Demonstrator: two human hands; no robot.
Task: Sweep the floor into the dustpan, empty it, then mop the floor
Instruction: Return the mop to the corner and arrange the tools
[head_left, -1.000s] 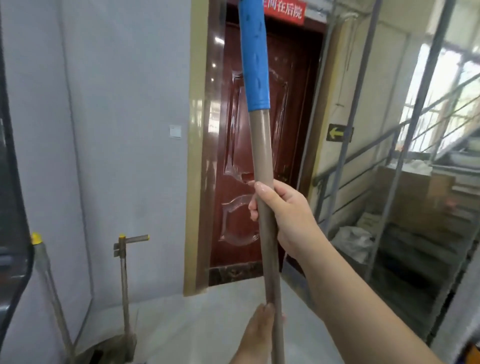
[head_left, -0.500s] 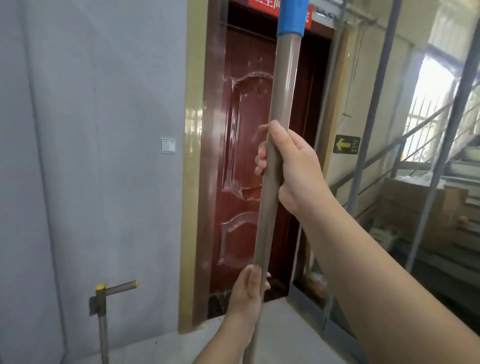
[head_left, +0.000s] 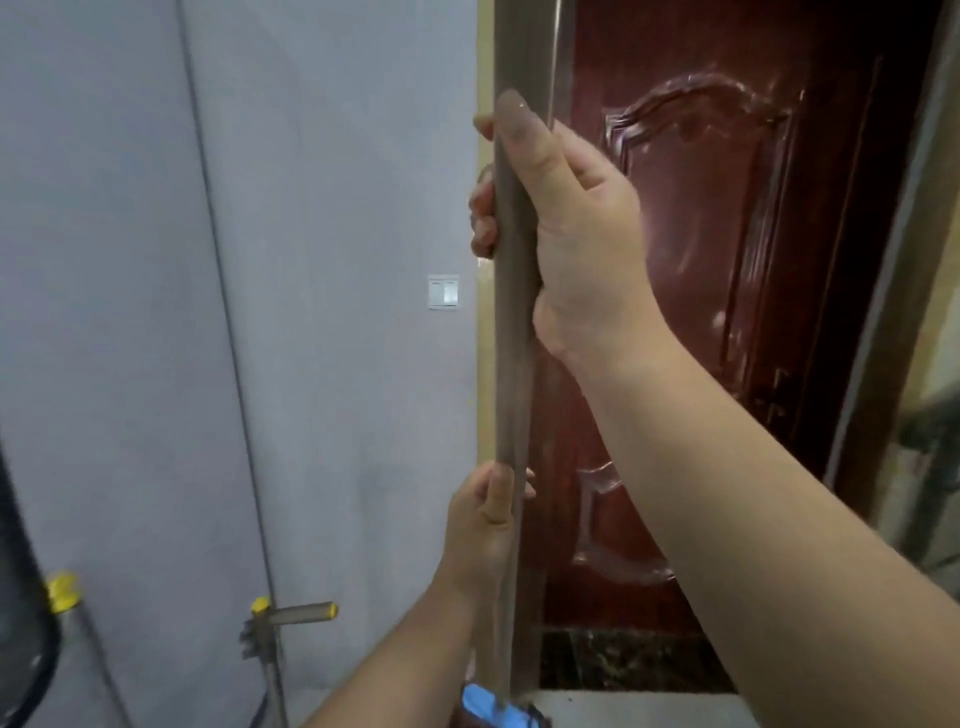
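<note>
I hold a long grey-brown mop pole (head_left: 511, 374) upright in front of me, running from the top of the view to the bottom. My right hand (head_left: 566, 234) grips it high up, thumb laid along the shaft. Lower down my left hand (head_left: 483, 530) grips the same pole. A blue part of the mop (head_left: 493, 709) shows at the pole's foot, at the bottom edge. The pole's upper end is out of view.
A dark red door (head_left: 727, 312) stands close ahead, a grey wall (head_left: 311, 208) with a light switch (head_left: 444, 292) to its left. Two metal handles with yellow caps (head_left: 270, 623) (head_left: 62, 592) lean against the wall at lower left. A dark object fills the left edge.
The view has swung closer to the wall and door; the stair rails at right are gone from sight. Both hands keep their grip, and the pole's blue top has left the frame.
</note>
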